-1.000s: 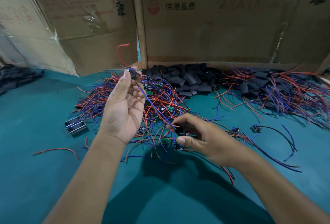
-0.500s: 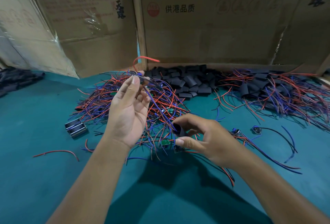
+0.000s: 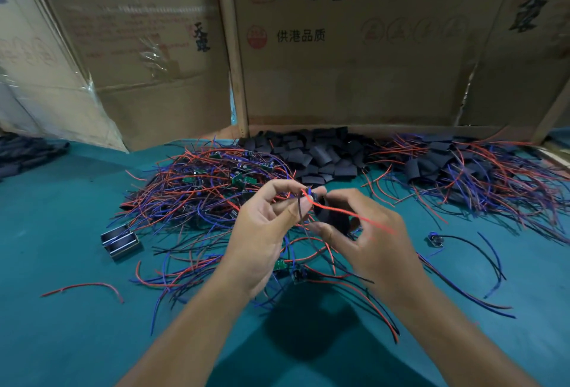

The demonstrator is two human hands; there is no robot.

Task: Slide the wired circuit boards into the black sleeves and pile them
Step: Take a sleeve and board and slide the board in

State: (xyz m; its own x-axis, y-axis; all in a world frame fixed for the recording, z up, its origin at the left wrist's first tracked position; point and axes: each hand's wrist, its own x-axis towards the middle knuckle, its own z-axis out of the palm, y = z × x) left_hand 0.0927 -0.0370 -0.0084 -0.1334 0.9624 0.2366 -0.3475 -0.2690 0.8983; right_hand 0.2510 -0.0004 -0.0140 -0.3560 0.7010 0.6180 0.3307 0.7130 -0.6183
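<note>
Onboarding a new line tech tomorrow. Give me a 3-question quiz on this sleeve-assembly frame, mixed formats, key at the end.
1. True or false: the right hand holds a black sleeve.
2. Multiple choice: where does the heap of empty sleeves lie? A) at the table's near edge B) against the cardboard wall at the back C) inside a box
3. Fill in: the left hand pinches thin ____ at the sleeve's mouth.

Key: 1 true; 2 B; 3 wires. The red wire crosses over the sleeve; whether the board is already inside cannot be told.
</note>
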